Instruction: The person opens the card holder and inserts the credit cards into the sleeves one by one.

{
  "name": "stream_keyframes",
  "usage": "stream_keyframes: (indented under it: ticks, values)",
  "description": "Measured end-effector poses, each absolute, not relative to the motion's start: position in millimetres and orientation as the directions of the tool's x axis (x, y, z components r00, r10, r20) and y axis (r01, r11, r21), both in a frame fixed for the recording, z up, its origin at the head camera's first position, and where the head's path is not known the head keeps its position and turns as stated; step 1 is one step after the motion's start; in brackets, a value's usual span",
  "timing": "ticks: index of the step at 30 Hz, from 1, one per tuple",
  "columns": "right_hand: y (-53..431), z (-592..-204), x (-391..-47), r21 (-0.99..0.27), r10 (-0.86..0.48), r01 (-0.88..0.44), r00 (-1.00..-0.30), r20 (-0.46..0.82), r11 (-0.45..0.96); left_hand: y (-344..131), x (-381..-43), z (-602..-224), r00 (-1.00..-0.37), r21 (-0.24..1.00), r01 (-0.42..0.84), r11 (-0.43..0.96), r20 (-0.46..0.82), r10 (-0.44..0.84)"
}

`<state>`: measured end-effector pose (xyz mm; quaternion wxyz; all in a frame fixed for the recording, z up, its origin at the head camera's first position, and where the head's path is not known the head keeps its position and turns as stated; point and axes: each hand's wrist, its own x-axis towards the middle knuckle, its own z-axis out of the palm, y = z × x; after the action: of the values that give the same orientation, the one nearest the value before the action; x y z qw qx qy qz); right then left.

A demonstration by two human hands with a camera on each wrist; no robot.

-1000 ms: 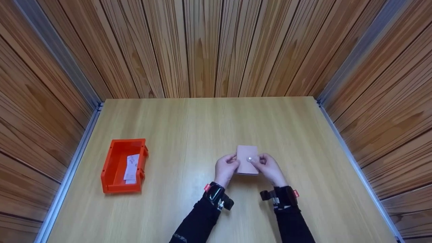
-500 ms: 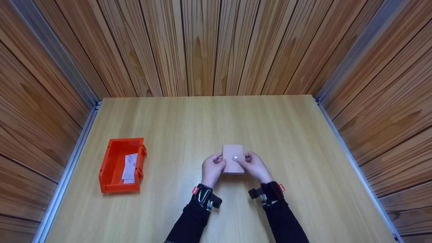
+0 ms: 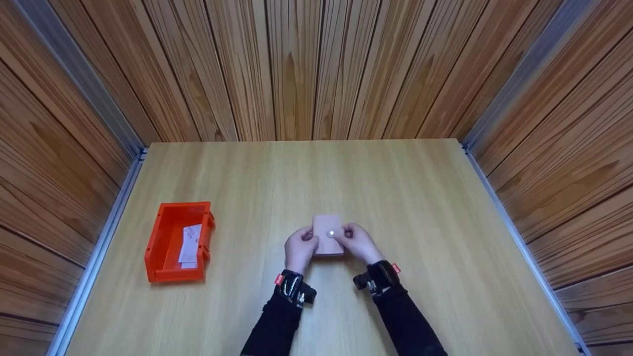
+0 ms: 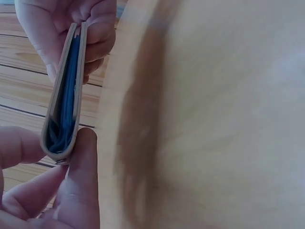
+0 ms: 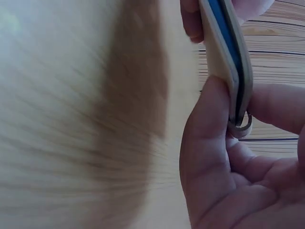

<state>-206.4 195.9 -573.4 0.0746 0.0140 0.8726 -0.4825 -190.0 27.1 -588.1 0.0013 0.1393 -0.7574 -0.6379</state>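
Head camera: mounted high over the near side of the table [image 3: 306, 183], facing forward and down, distant enough to include the plank wall [image 3: 292, 74]. Left wrist camera: close in, rolled sideways, looking past the left hand [image 3: 300, 249] toward the right hand [image 3: 360, 244], the pink case [image 3: 326, 243] seen end-on. Right wrist camera: likewise, mirrored. Both wrist views share case and hands.

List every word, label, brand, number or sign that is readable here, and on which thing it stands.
No text can be read with certainty.
Red tags on the black wristbands: pale marks, too small to read.
Paper slips in the orange bin: faint marks, too small to read.
Pink holder: none visible on the face shown.
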Motion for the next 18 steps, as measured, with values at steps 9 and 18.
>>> stream_keyframes:
  ticks: [9,18]
  values:
    - [189.7,-580.9,-210.2,-0.821,-0.039,0.103,-0.988,-0.150,0.561,21.8,-194.4,-597.1,-0.958,0.941,-0.231,0.248,-0.175,-0.228]
    - [186.7,-585.2,-213.3,-0.790,-0.023,0.121,-0.985,-0.169,0.601,21.2,-197.7,-598.8,-0.958,0.922,-0.228,0.314,-0.155,-0.241]
